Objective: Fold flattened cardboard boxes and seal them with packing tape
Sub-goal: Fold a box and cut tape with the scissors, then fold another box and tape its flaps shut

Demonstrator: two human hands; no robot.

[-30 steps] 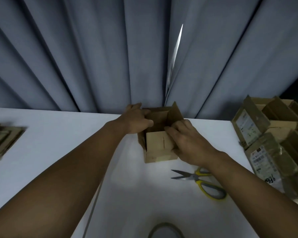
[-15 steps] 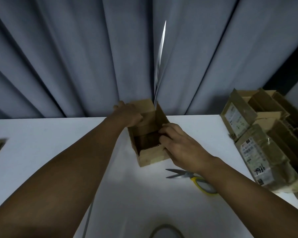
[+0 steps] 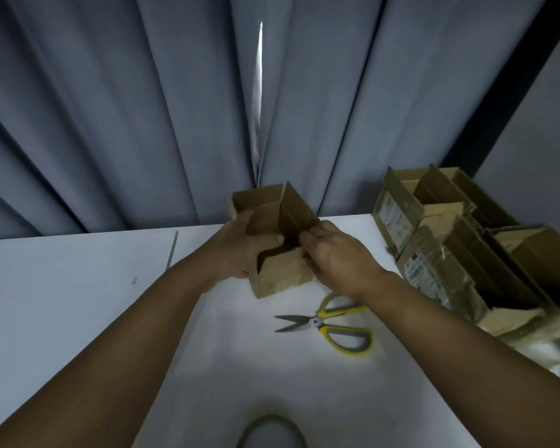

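A small brown cardboard box (image 3: 283, 279) stands on the white table (image 3: 78, 286) near its far edge, top flaps raised and its inside dark. My left hand (image 3: 240, 250) grips the box's left wall, fingers curled over the rim into the opening. My right hand (image 3: 333, 257) holds the right side, fingertips pinching at the base of the raised right flap (image 3: 296, 211). The far flap (image 3: 257, 197) stands upright against the curtain. A roll of packing tape (image 3: 269, 431) shows partly at the bottom edge.
Yellow-handled scissors (image 3: 330, 324) lie open just in front of the box, blades pointing left. A heap of folded and labelled cardboard boxes (image 3: 450, 247) fills the table's right side. Grey curtains (image 3: 143, 124) hang directly behind the table. A thin grey rod (image 3: 172, 250) lies at left.
My left hand came round from the far flap to the box's left wall. The near flap that lay over the top a second ago is pushed inside. The view shifted right.
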